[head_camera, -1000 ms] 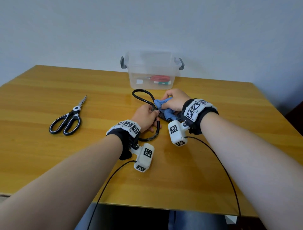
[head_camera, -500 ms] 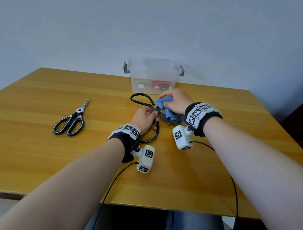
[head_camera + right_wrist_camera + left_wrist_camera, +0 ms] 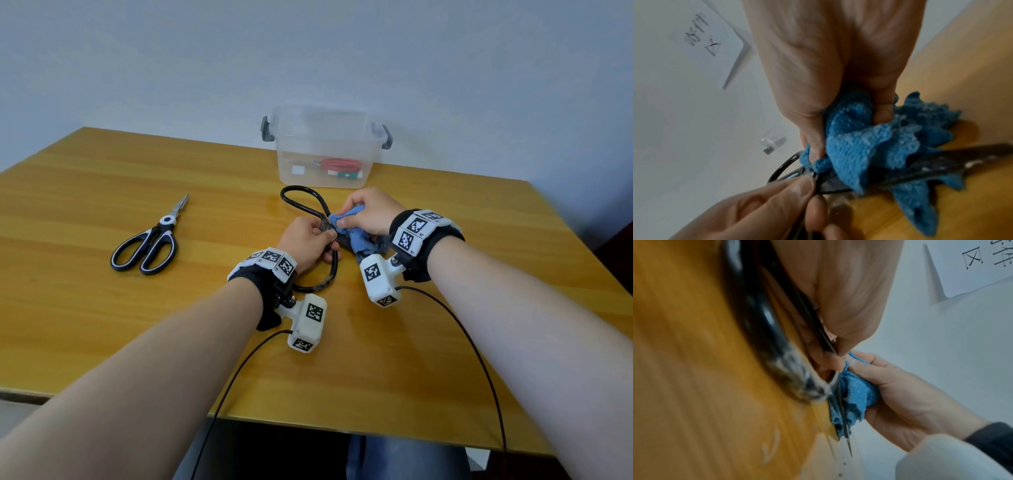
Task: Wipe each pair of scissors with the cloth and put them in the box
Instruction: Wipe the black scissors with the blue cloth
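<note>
Black iron scissors (image 3: 301, 202) with big loop handles lie at the table's middle. My left hand (image 3: 310, 240) grips them near the pivot, its fingers (image 3: 830, 360) curled round the metal. My right hand (image 3: 368, 214) holds a bunched blue cloth (image 3: 356, 236) pressed on the dark blade (image 3: 941, 167); the cloth (image 3: 865, 142) wraps the blade, whose tip (image 3: 849, 449) sticks out below the cloth (image 3: 855, 395). A second pair, black-and-white scissors (image 3: 150, 245), lies apart at the left. The clear box (image 3: 325, 137) stands behind, with red-handled scissors (image 3: 340, 164) inside.
The box has grey side latches (image 3: 265, 128) and sits near the far edge of the wooden table (image 3: 445, 359) against a pale wall. Wrist camera cables (image 3: 472, 342) trail over the front edge.
The right hand with the cloth has slid back along the blade towards the pivot, close to the left hand. The left hand keeps its grip on the scissors.
</note>
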Action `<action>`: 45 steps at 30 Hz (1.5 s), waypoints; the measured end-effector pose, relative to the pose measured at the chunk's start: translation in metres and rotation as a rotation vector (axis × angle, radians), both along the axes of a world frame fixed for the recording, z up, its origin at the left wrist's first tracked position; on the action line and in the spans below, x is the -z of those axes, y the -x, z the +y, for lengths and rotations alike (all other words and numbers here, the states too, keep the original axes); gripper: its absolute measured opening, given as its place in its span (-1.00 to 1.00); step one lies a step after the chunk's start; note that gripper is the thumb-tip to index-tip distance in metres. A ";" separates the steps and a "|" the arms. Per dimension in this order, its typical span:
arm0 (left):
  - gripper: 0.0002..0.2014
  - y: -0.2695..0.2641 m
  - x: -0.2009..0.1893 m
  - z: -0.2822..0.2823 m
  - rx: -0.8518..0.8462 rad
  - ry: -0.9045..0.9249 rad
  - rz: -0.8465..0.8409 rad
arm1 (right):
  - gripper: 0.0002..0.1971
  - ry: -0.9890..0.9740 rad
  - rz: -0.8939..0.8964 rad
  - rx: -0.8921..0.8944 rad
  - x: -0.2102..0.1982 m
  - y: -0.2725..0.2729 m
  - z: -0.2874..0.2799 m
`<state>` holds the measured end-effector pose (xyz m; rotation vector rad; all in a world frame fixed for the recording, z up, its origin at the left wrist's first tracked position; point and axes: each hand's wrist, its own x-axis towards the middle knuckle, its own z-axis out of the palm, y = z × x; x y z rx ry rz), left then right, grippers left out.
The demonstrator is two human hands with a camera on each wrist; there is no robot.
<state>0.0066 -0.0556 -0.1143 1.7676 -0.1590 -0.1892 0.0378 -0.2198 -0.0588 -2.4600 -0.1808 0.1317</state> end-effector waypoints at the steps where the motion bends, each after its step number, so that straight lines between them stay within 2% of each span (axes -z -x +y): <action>1: -0.90 -0.001 0.000 0.000 -0.005 -0.008 0.002 | -0.87 -0.010 0.002 0.017 0.000 -0.002 -0.001; 6: -0.85 -0.003 0.001 -0.004 -0.031 -0.056 0.007 | -0.90 0.097 -0.114 0.086 -0.003 -0.004 -0.002; 8: -0.88 -0.004 0.000 -0.004 -0.028 -0.056 0.012 | -0.93 0.102 -0.127 0.026 -0.007 0.001 -0.004; 12: -0.91 -0.003 0.000 -0.002 -0.022 -0.029 0.020 | -0.83 0.148 -0.066 -0.111 -0.012 0.010 0.003; 17: -0.87 -0.003 0.002 -0.004 -0.036 -0.053 0.005 | -0.85 0.091 -0.027 0.017 -0.005 0.004 0.002; 21: -0.84 -0.003 0.001 -0.005 -0.050 -0.089 -0.003 | -0.83 0.191 -0.140 0.105 -0.010 0.003 -0.001; 26: -0.86 -0.006 0.003 -0.005 -0.053 -0.095 0.002 | -0.52 0.362 -0.207 -0.036 -0.013 0.012 0.006; 29: -0.87 -0.006 0.003 -0.006 -0.056 -0.087 0.012 | -0.56 0.450 -0.199 -0.149 -0.020 0.016 0.009; 32: -0.85 -0.006 0.004 -0.006 -0.065 -0.096 0.013 | -0.66 0.431 -0.143 -0.174 -0.030 0.018 0.008; 36: -0.83 -0.007 0.003 -0.006 -0.060 -0.099 0.023 | -0.47 0.494 -0.123 -0.181 -0.034 0.017 0.007; 41: -0.84 -0.006 0.003 -0.005 -0.043 -0.102 0.023 | -0.72 0.704 -0.168 -0.288 -0.042 0.012 0.021; 45: -0.82 -0.005 0.002 -0.005 -0.056 -0.102 0.022 | -0.79 0.862 -0.166 -0.333 -0.039 0.010 0.034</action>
